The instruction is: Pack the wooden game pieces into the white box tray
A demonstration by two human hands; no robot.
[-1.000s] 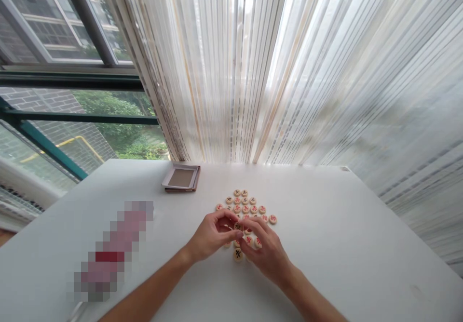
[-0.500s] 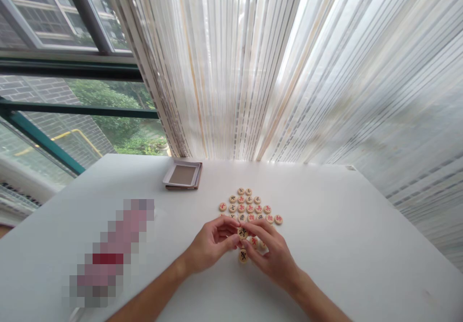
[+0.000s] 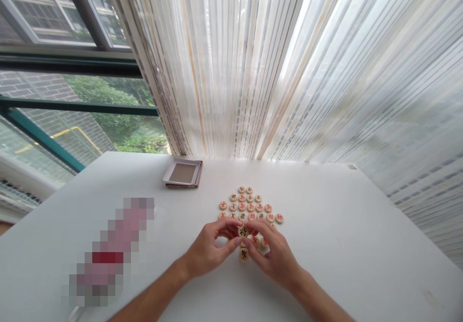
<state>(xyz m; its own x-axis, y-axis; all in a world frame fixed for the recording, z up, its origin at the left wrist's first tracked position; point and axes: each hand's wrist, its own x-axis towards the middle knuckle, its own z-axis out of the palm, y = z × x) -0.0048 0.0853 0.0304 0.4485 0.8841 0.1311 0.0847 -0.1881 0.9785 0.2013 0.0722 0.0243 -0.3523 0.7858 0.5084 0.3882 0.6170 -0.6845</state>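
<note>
Between the fingertips of my left hand (image 3: 213, 247) and my right hand (image 3: 269, 249) is a round Chinese chess piece (image 3: 243, 232) with a black character. Both hands are closed on it, thumbs at its near edge and fingers at its far edge. Just nearer to me lies another black-marked piece (image 3: 244, 254). Red-marked pieces (image 3: 265, 241) show beside my right fingers. Beyond the hands, rows of red and black pieces (image 3: 251, 207) lie flat, close together, narrowing toward the far side. My fingers hide some pieces in the middle.
A shallow open box (image 3: 183, 173) stands near the white table's (image 3: 325, 245) far edge. A pixelated pinkish object (image 3: 115, 252) lies on the left. Striped curtains (image 3: 224, 71) hang behind the table, with a window frame (image 3: 79, 107) at the left.
The thumbs have come closer together at the near edge of the held piece. Otherwise the hands and pieces stay almost in place; the view has shifted slightly.
</note>
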